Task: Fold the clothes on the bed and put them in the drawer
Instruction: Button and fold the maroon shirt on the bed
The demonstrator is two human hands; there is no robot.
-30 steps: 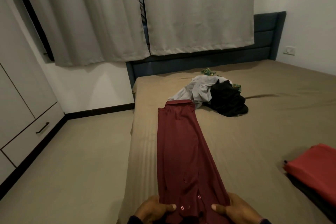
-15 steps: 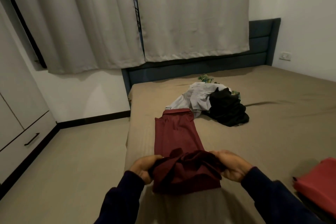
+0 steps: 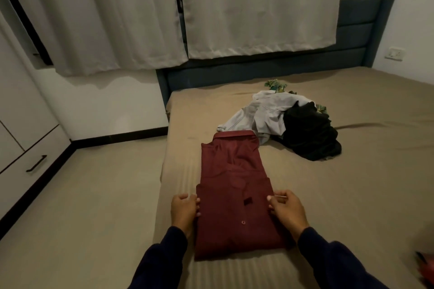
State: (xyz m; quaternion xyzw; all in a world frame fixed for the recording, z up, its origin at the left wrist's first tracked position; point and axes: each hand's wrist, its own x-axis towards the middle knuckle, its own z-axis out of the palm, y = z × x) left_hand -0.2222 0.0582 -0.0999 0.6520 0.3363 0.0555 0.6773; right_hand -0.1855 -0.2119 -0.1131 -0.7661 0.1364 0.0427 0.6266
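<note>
A maroon shirt (image 3: 234, 183) lies on the tan bed (image 3: 352, 206) near its left edge, its lower half folded up over the upper half, collar pointing away from me. My left hand (image 3: 184, 210) grips the left end of the folded-over edge. My right hand (image 3: 287, 211) pinches the right end of that edge. Beyond the collar sits a loose pile: a grey garment (image 3: 265, 112), a black garment (image 3: 310, 134) and a green patterned piece (image 3: 276, 84) mostly hidden under them. The drawer (image 3: 21, 176) with a dark handle is shut, low in the wardrobe at far left.
Beige floor (image 3: 94, 195) runs between the bed and the wardrobe. A dark blue headboard (image 3: 357, 30) and grey curtains (image 3: 246, 7) stand behind the bed. A sliver of red fabric (image 3: 426, 267) shows at the bottom right edge.
The shirt lay stretched out long a second ago. Both hands lifted its near end and carried it away from me, laying it over the upper half; the shirt is now half as long.
</note>
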